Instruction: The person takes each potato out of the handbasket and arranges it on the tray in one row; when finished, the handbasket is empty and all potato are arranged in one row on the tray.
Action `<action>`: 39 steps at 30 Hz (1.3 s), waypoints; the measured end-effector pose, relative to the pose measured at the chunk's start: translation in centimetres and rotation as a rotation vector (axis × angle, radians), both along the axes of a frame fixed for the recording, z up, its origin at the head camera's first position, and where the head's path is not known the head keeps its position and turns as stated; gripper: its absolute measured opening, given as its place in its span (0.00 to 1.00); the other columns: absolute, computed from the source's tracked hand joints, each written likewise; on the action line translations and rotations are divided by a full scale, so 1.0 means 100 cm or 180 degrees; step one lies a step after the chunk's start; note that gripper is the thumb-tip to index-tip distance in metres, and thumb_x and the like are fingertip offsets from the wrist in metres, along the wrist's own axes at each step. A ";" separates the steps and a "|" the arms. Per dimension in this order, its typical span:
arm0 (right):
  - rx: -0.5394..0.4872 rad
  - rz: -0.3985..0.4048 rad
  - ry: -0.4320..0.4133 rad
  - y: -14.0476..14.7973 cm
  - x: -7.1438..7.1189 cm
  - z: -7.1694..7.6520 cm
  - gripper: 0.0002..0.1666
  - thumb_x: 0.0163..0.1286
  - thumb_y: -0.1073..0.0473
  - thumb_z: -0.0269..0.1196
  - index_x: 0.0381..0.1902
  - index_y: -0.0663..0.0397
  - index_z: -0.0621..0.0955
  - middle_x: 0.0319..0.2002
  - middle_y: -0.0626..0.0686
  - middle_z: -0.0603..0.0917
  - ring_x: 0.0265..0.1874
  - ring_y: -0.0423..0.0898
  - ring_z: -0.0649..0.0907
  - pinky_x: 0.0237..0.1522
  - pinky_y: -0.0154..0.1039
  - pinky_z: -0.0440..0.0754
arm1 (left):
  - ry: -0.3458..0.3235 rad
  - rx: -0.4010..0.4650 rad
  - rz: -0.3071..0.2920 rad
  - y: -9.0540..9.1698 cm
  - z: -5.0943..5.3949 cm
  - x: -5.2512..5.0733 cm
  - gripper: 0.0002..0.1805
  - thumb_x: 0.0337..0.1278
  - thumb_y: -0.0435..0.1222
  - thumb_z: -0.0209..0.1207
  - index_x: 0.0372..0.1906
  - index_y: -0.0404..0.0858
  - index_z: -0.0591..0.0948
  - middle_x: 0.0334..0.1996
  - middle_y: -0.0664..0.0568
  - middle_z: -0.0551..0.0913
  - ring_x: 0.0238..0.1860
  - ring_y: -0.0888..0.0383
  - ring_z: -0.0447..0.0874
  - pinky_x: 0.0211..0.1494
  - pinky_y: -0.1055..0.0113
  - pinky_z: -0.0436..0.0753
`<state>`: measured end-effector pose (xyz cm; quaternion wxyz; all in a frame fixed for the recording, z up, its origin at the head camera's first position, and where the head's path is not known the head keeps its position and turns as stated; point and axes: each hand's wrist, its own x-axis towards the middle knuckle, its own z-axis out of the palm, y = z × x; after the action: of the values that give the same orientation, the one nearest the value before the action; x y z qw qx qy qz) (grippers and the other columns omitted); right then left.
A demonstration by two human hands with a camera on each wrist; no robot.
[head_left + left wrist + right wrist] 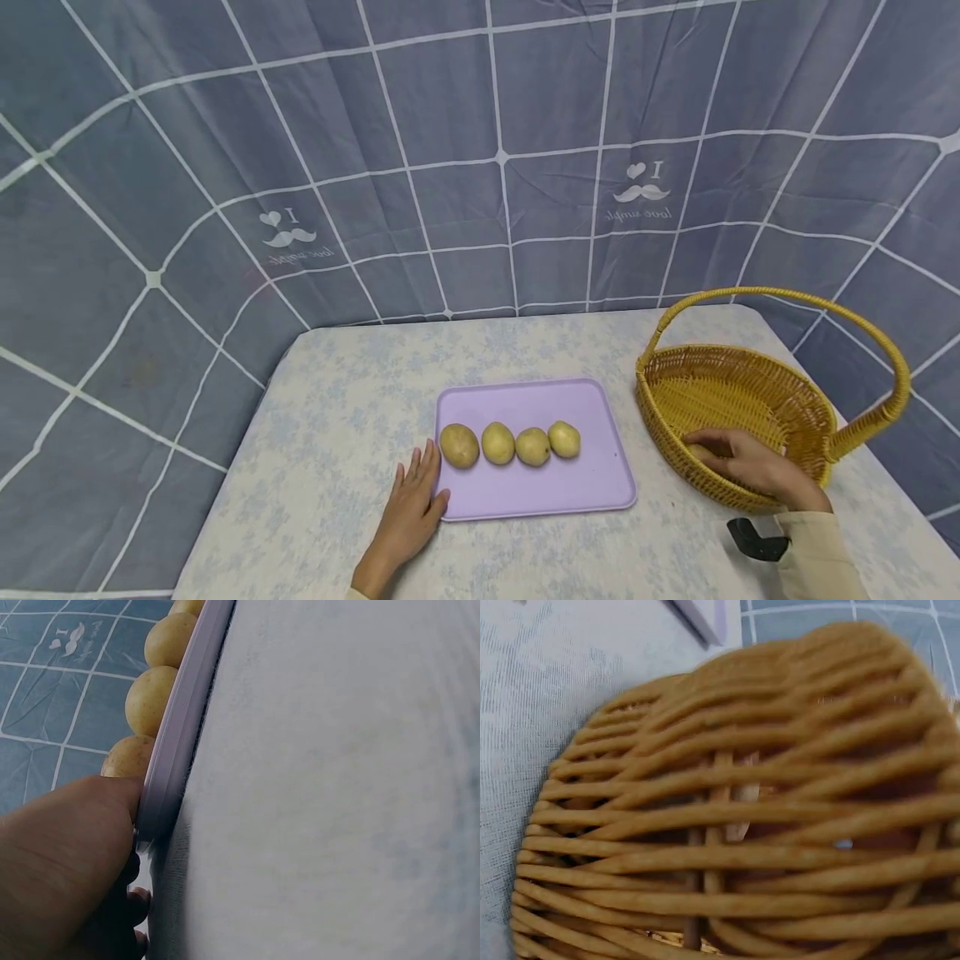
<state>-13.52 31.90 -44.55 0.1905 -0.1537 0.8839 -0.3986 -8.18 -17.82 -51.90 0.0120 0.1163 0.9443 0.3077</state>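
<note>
Several yellow-brown potatoes (498, 443) lie in a row on a lilac tray (540, 493). My left hand (411, 508) rests at the tray's left edge, fingers extended and thumb by the front left corner. The left wrist view shows that hand against the tray's side, close to the nearest potato (127, 756). My right hand (750, 462) reaches into a yellow wicker basket (720, 392) and grips a potato (701, 452) near its left wall, mostly hidden by the fingers. In the right wrist view, the basket's woven wall (727, 855) covers most of that hand.
The basket's tall arched handle (787, 293) rises over its far right side. A pale floral cloth covers the table (337, 417). A blue-grey checked curtain (450, 167) hangs behind and around it. A black strap (757, 540) sits by the right wrist.
</note>
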 end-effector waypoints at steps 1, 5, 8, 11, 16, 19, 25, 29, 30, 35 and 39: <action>0.0034 0.0018 0.0019 -0.001 0.001 0.001 0.24 0.71 0.59 0.58 0.57 0.72 0.75 0.54 0.70 0.78 0.49 0.47 0.82 0.42 0.30 0.80 | 0.0004 -0.0001 -0.0001 0.000 0.000 0.000 0.36 0.69 0.40 0.51 0.74 0.32 0.52 0.75 0.42 0.49 0.75 0.41 0.43 0.73 0.39 0.41; 0.0018 -0.0076 0.0037 -0.001 0.002 0.002 0.23 0.69 0.63 0.59 0.57 0.74 0.74 0.53 0.71 0.78 0.49 0.56 0.82 0.41 0.30 0.81 | 0.0042 -0.0005 0.0002 0.000 0.001 0.000 0.35 0.68 0.40 0.51 0.74 0.31 0.53 0.75 0.42 0.49 0.75 0.41 0.44 0.73 0.38 0.42; -0.0033 -0.0298 -0.0003 0.000 0.004 0.002 0.24 0.68 0.63 0.60 0.58 0.74 0.73 0.55 0.72 0.77 0.49 0.56 0.81 0.41 0.30 0.81 | 0.0036 0.0000 -0.0014 0.001 0.001 0.001 0.36 0.68 0.40 0.51 0.74 0.31 0.52 0.75 0.42 0.49 0.75 0.41 0.44 0.72 0.38 0.41; -0.0074 -0.0545 0.0101 -0.002 0.006 0.006 0.28 0.68 0.59 0.61 0.61 0.72 0.72 0.55 0.71 0.77 0.48 0.47 0.82 0.40 0.31 0.82 | 0.0014 0.0023 -0.0027 0.001 0.001 0.001 0.36 0.68 0.39 0.52 0.73 0.31 0.53 0.75 0.41 0.49 0.75 0.41 0.44 0.72 0.38 0.41; -0.0352 -0.0898 0.0650 -0.014 0.006 0.027 0.29 0.69 0.58 0.62 0.63 0.70 0.71 0.54 0.60 0.81 0.42 0.25 0.79 0.38 0.27 0.81 | 0.0007 0.0013 -0.0033 0.001 0.001 0.001 0.36 0.68 0.39 0.51 0.73 0.31 0.53 0.75 0.42 0.49 0.75 0.41 0.44 0.73 0.38 0.41; -0.0862 -0.0977 0.0914 -0.030 0.005 0.041 0.27 0.69 0.64 0.60 0.62 0.70 0.71 0.51 0.44 0.82 0.42 0.25 0.80 0.39 0.24 0.81 | 0.0014 -0.0010 -0.0025 0.000 0.000 0.000 0.36 0.68 0.40 0.51 0.74 0.31 0.53 0.75 0.42 0.49 0.75 0.41 0.44 0.73 0.38 0.41; -0.1741 -0.0850 0.0872 -0.075 -0.004 0.047 0.25 0.68 0.69 0.58 0.62 0.73 0.71 0.48 0.35 0.82 0.46 0.30 0.82 0.44 0.23 0.79 | 0.0020 0.0006 -0.0022 0.001 0.000 0.000 0.36 0.68 0.39 0.52 0.74 0.31 0.53 0.75 0.43 0.49 0.75 0.41 0.44 0.73 0.38 0.41; -0.1752 -0.0920 0.0676 -0.099 -0.010 0.032 0.26 0.69 0.65 0.59 0.62 0.74 0.70 0.49 0.40 0.81 0.45 0.31 0.82 0.45 0.24 0.80 | 0.0029 0.0010 -0.0026 0.001 0.000 0.000 0.36 0.68 0.39 0.52 0.73 0.31 0.53 0.75 0.42 0.49 0.75 0.41 0.44 0.72 0.38 0.42; -0.1722 -0.0938 0.0622 -0.104 -0.011 0.027 0.27 0.70 0.64 0.59 0.62 0.74 0.70 0.50 0.43 0.81 0.45 0.31 0.82 0.45 0.25 0.80 | 0.0028 0.0006 -0.0025 0.002 0.000 0.000 0.36 0.68 0.39 0.52 0.73 0.31 0.53 0.75 0.42 0.49 0.75 0.41 0.44 0.72 0.38 0.41; -0.1648 -0.0947 0.0374 -0.118 -0.017 0.000 0.28 0.69 0.61 0.60 0.63 0.73 0.70 0.57 0.69 0.76 0.45 0.30 0.81 0.46 0.27 0.80 | 0.0004 -0.0015 -0.0017 0.002 0.000 0.001 0.36 0.68 0.39 0.51 0.73 0.30 0.52 0.75 0.42 0.49 0.75 0.41 0.44 0.73 0.38 0.40; -0.1450 -0.0990 0.0231 -0.122 -0.021 -0.018 0.29 0.68 0.61 0.61 0.63 0.72 0.70 0.59 0.72 0.74 0.47 0.36 0.82 0.46 0.27 0.79 | -0.0015 -0.0005 -0.0009 0.002 0.000 0.001 0.36 0.68 0.39 0.50 0.74 0.31 0.52 0.75 0.43 0.48 0.75 0.42 0.43 0.73 0.39 0.40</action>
<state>-15.60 19.67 -46.34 0.0558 -0.0693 0.7907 -0.6057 -8.13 -17.64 -51.87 0.0147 0.1169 0.9443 0.3073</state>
